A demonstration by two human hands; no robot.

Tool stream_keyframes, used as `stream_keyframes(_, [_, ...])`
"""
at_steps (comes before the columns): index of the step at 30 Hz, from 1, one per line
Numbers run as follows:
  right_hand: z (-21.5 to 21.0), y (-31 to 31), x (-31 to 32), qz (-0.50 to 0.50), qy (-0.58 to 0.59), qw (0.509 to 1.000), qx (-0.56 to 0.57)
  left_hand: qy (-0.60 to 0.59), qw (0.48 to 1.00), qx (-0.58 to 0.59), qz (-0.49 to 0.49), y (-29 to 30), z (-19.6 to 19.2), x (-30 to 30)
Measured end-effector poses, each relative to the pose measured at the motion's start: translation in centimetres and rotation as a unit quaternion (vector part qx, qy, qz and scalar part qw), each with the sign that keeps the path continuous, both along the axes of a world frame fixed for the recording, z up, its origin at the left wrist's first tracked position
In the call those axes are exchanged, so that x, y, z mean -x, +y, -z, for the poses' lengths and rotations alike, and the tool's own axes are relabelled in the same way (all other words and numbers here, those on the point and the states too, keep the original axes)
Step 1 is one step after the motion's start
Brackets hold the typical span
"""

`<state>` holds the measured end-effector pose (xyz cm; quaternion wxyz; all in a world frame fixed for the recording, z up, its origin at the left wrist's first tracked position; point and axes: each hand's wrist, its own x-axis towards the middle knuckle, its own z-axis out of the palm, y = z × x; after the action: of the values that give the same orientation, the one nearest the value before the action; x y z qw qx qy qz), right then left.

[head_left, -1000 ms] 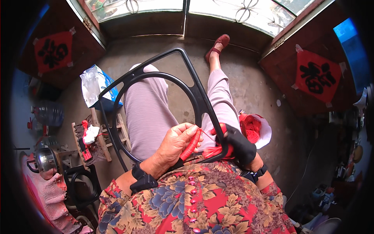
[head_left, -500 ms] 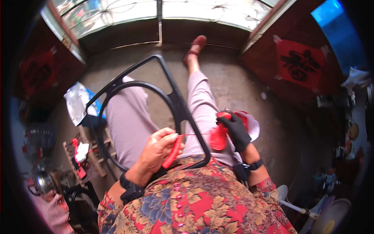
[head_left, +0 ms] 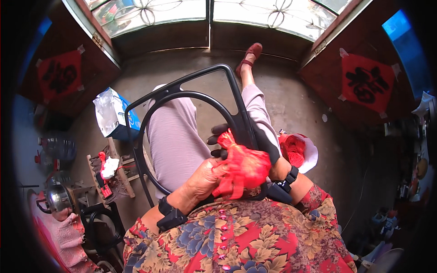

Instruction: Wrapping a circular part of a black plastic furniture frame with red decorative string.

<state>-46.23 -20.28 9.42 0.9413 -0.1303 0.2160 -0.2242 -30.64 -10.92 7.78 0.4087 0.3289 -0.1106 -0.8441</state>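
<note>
Left hand (head_left: 200, 179), bare, closed on a bunch of red plastic strip (head_left: 241, 166) low in the lap, just near of the black frame (head_left: 182, 98). Right hand (head_left: 259, 139), in a black glove, wrapped around the frame's right bar, fingertips (head_left: 217, 129) showing on its left side, touching the red bunch from the far side. Frame lying across both thighs, a curved hoop inside an angular outer bar, far corner pointing toward the door. For a tidy winding, probably best: strip kept taut by the left hand, each turn laid flat and close beside the last, frame braced steady by the gloved grip, slack fed out bit by bit. Further right, on the floor, a bowl (head_left: 312, 154) with a roll of more red strip. Off to the left, a blue-and-white box (head_left: 116, 118) and a small wooden stool (head_left: 123, 175).
</note>
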Motion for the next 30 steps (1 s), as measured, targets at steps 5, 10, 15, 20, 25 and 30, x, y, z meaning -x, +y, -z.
stream_keyframes(5, [-0.6, 1.2, 1.0, -0.009, 0.124, 0.964, 0.236, 0.013, 0.999, 0.013, 0.035, -0.1, 2.0, -0.6])
stream_keyframes(10, [-2.3, 3.8, 3.2, -0.066, 0.354, 0.894, 0.265, 0.005, 1.000, 0.030, -0.003, -0.1, 1.9, -0.9])
stream_keyframes(15, [-1.0, 5.6, 4.2, -0.097, 0.457, 0.764, 0.445, 0.013, 0.999, 0.022, -0.024, -0.3, 1.7, -0.4])
stream_keyframes(20, [-4.0, 5.8, 3.9, -0.017, 0.254, 0.960, 0.117, -0.005, 1.000, 0.017, -0.024, -0.3, 0.9, -0.1])
stream_keyframes(25, [-0.1, 4.0, 7.6, -0.141, 0.277, 0.903, 0.298, 0.007, 1.000, 0.014, -0.013, -0.3, 1.0, -0.4])
stream_keyframes(30, [2.4, 5.1, 12.2, -0.039, 0.453, 0.863, 0.219, -0.002, 1.000, 0.002, -0.017, -0.5, 0.4, -0.7])
